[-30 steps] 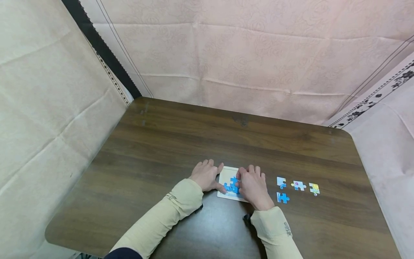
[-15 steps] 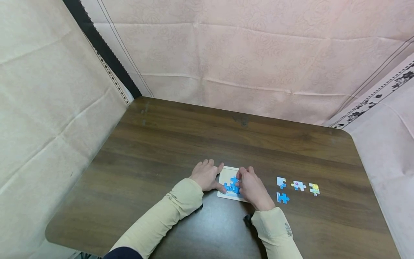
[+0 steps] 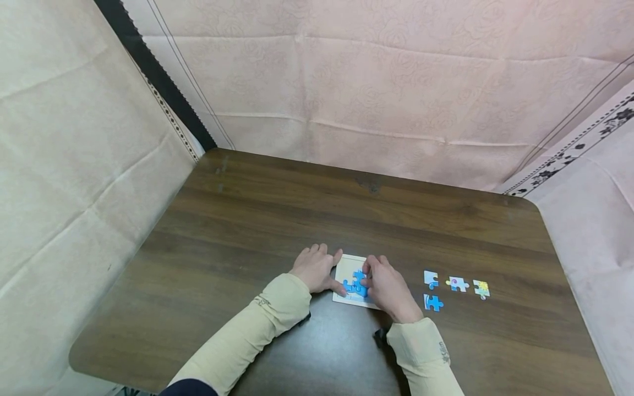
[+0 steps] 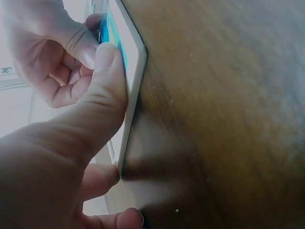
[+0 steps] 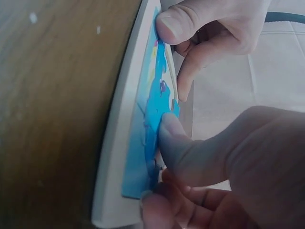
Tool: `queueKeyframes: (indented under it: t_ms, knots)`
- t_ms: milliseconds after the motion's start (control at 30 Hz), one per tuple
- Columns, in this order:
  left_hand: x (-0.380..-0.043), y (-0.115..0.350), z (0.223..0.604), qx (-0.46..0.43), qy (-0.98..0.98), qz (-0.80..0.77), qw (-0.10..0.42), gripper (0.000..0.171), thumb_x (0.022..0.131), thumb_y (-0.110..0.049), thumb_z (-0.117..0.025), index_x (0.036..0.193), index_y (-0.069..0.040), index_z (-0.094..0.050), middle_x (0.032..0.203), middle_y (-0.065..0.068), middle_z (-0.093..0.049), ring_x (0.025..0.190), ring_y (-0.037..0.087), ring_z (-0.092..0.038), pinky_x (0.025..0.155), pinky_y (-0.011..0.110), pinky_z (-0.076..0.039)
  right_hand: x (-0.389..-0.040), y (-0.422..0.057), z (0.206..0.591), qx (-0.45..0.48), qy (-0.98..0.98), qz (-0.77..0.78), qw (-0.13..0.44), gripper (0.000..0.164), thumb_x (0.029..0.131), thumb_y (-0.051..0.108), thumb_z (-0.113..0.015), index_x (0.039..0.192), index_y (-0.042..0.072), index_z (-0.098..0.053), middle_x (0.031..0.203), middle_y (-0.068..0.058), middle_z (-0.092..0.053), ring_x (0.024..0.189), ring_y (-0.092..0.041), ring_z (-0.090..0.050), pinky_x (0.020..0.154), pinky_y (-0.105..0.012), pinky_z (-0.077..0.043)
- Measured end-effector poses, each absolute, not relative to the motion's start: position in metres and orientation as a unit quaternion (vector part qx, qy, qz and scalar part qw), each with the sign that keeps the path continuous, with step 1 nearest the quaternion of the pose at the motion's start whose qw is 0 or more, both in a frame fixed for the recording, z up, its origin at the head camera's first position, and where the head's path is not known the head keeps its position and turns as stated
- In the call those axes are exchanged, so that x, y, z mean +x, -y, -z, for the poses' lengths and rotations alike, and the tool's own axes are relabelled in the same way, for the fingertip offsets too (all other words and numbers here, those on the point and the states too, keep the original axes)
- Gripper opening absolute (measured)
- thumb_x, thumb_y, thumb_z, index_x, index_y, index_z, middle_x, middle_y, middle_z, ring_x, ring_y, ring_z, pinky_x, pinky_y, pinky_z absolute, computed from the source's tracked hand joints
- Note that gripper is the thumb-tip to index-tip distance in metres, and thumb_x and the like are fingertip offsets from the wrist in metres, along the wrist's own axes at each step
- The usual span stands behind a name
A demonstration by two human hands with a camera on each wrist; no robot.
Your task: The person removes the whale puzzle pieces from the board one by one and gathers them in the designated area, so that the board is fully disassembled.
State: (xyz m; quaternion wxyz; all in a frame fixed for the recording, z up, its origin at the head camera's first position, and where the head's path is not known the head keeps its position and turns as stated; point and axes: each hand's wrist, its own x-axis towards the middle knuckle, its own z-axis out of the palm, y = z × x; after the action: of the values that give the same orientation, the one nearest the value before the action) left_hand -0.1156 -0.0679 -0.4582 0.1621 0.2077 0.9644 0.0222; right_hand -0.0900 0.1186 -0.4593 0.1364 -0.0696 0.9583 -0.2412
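Note:
A small pale puzzle tray [image 3: 345,268] lies on the table with joined blue jigsaw pieces [image 3: 356,284] along its lower part. My left hand [image 3: 314,269] is spread at the tray's left side. In the left wrist view its thumb presses down on the pieces, while another fingertip rests at the frame's corner [image 4: 119,167]. On the tray's right side, my right hand [image 3: 391,289] pinches a blue jigsaw piece [image 5: 175,106] between thumb and curled fingers, close over the other pieces. That hand hides most of the tray's right part in the head view.
Right of the tray lie several loose jigsaw pieces: a blue one [image 3: 433,302], a white-and-blue one [image 3: 430,279], a pinkish one [image 3: 457,284] and a yellow one [image 3: 481,289]. Pale cloth [image 3: 396,82] hangs behind the brown wooden table [image 3: 297,192].
The right hand's outer fingers have drawn in, and its wrist has shifted slightly rightward. The left hand, the tray and the loose pieces stay where they were.

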Motion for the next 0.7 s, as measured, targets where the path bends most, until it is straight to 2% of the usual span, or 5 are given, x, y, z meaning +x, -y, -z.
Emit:
queueKeyframes:
  t_ms: [400,700]
  knots:
    - [-0.116,0.067,0.457,0.207,-0.963,-0.02,0.168,0.101,0.069,-0.078,-0.063,0.15,-0.023,-0.038,0.127,0.015,-0.054,0.108,0.026,-0.049,0.094,0.04,-0.041,-0.083,-0.12,0.455,-0.056,-0.962,0.244,0.107,0.021,0.085,0.009,-0.075,0.097,0.013,-0.057,0.088,-0.005,-0.052,0.066,-0.02,-0.05,0.064,-0.032,-0.049]
    - [-0.115,0.067,0.456,0.207,-0.964,-0.018,0.168,0.102,0.068,-0.078,-0.063,0.15,-0.023,-0.039,0.125,0.015,-0.054,0.106,0.026,-0.049,0.093,0.04,-0.041,-0.074,-0.121,0.449,-0.043,-0.954,0.284,0.087,0.022,0.083,0.012,-0.078,0.095,0.013,-0.06,0.084,0.0,-0.057,0.073,-0.018,-0.052,0.072,-0.036,-0.053]
